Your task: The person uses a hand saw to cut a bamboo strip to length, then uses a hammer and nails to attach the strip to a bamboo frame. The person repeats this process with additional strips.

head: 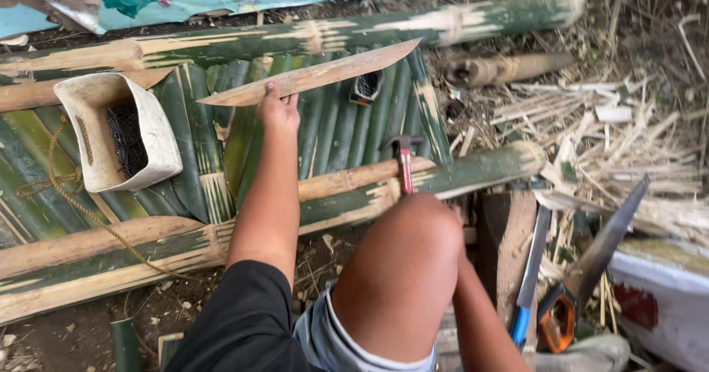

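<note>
Green bambooslats, split and laid side by side, form a panel framed by long bamboo poles. The landmark here is the hammer, which lies on the near pole with its red handle pointing toward the person and its dark head on the slats.

From the head camera, the left hand reaches out over the panel, up and to the left of the hammer, and grasps a pale, flat bamboo strip near its middle, thumb on top. The strip slants across the slats, its pointed right end higher and close to the far pole, its left end lower, well to the left of the hammer.

The right forearm drops down past the bare knee, just below the hammer; the right hand is out of the frame at the bottom, so whether it is clenched or loose cannot be told.

Far left of the hammer, a cut white plastic jug rests on the slats, holding dark nails, and a length of brown rope trails from it. Right of the hammer and lower, a long dark blade with an orange handle leans beside a second blade with a blue handle. Above those, pale bamboo shavings litter the ground. A short bamboo stub lies up and to the right of the hammer.
</note>
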